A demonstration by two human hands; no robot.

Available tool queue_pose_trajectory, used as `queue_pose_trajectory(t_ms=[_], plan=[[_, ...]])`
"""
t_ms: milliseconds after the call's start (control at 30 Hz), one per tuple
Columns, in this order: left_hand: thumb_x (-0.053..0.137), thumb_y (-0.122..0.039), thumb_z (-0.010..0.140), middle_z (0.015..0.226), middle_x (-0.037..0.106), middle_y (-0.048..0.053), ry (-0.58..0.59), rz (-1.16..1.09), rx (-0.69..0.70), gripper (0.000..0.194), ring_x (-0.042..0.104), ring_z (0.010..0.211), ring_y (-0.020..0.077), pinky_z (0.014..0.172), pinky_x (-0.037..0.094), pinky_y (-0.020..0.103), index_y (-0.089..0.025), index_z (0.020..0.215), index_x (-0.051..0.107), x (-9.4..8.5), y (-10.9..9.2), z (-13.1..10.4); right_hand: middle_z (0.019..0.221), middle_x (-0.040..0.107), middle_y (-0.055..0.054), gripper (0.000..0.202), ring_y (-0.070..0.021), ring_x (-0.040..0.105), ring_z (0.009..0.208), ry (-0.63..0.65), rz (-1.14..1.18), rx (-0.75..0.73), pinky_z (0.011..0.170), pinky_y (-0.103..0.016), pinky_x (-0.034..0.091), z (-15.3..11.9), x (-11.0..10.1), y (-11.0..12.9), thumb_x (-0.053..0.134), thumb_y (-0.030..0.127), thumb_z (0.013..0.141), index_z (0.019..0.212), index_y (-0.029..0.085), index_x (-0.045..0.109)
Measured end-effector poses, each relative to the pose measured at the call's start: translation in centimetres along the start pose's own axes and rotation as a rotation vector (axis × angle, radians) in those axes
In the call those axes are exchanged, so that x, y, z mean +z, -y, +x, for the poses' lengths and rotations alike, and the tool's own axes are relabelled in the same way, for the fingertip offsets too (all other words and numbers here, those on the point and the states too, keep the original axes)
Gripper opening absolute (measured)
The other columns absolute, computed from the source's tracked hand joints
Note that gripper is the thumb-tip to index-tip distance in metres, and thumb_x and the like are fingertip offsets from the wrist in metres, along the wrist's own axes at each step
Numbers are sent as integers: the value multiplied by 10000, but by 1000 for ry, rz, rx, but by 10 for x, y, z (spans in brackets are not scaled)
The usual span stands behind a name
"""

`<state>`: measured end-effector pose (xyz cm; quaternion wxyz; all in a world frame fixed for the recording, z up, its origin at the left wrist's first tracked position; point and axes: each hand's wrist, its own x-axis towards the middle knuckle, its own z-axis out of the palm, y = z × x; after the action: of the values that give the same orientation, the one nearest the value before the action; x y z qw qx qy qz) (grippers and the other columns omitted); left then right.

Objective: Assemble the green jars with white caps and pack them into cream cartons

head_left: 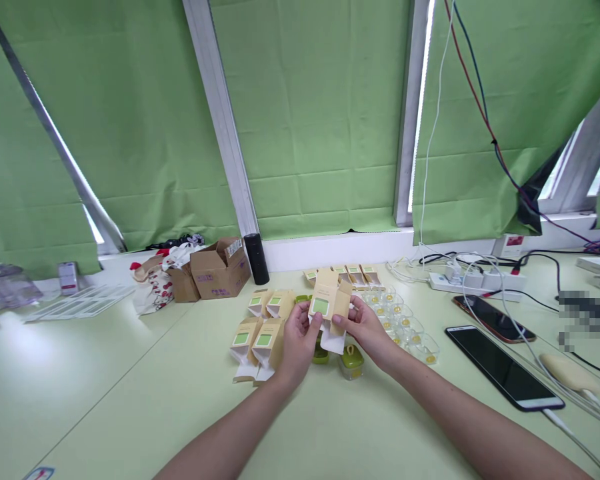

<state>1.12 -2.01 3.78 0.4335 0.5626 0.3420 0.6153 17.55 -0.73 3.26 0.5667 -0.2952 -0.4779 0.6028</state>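
Between my two hands I hold a small kraft-paper box (pixel 324 293) with a green square on its front and its white-lined flaps hanging loose at the bottom. My left hand (pixel 300 337) pinches its left side, thumb on the front. On the right edge, my right hand (pixel 367 327) grips the same box. Just below stands a small clear container with a green lid (pixel 351 362); another green lid (pixel 321 355) is partly hidden by my left hand. Several similar open boxes (pixel 264 340) stand to the left. Several clear containers (pixel 405 327) sit in rows to the right.
More kraft boxes (pixel 363 275) line up behind. At the back left are a cardboard carton (pixel 220 270), a patterned bag (pixel 153 283) and a black cylinder (pixel 257 259). Two phones (pixel 503 367), a power strip (pixel 473 283) and loose cables lie at the right.
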Motion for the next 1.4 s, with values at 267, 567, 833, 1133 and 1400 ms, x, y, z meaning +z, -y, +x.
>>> queue_pose_trajectory(t_ms=[267, 567, 833, 1133, 1400], plan=[[877, -510, 768, 848, 789, 46, -29, -185, -167, 532, 727, 708, 192, 696, 539, 286, -192, 1103, 613, -3, -2, 1, 1025, 840, -111, 629, -300, 801, 887, -22, 9, 31, 795, -400, 629, 1, -3, 1, 994, 480, 608, 1117, 211, 742], [884, -465, 752, 862, 781, 27, -50, -255, -190, 537, 694, 679, 156, 656, 520, 255, -196, 1129, 611, -5, 0, 2, 942, 835, -111, 514, -253, 767, 786, -56, -72, 84, 696, -350, 598, 0, -4, 1, 963, 562, 629, 944, 183, 820], [880, -388, 740, 940, 772, 48, -38, -331, -224, 523, 667, 682, 150, 642, 502, 265, -174, 1149, 633, -9, 4, 5, 889, 830, -103, 532, -231, 747, 760, 27, -48, 101, 710, -328, 564, 0, -4, -1, 934, 631, 643, 893, 173, 832], [891, -393, 728, 917, 764, 55, 3, -377, -276, 472, 659, 695, 163, 636, 498, 278, -174, 1086, 673, -8, 2, 6, 925, 836, -108, 502, -235, 758, 784, 46, 7, 110, 763, -339, 569, -2, -4, 0, 939, 584, 665, 930, 171, 833], [867, -489, 779, 868, 743, 38, 6, -264, -180, 407, 655, 703, 152, 634, 525, 259, -172, 954, 681, -9, 0, 6, 894, 826, -103, 534, -236, 728, 751, -33, -61, 46, 724, -343, 552, 3, -5, -6, 918, 633, 669, 918, 172, 817]])
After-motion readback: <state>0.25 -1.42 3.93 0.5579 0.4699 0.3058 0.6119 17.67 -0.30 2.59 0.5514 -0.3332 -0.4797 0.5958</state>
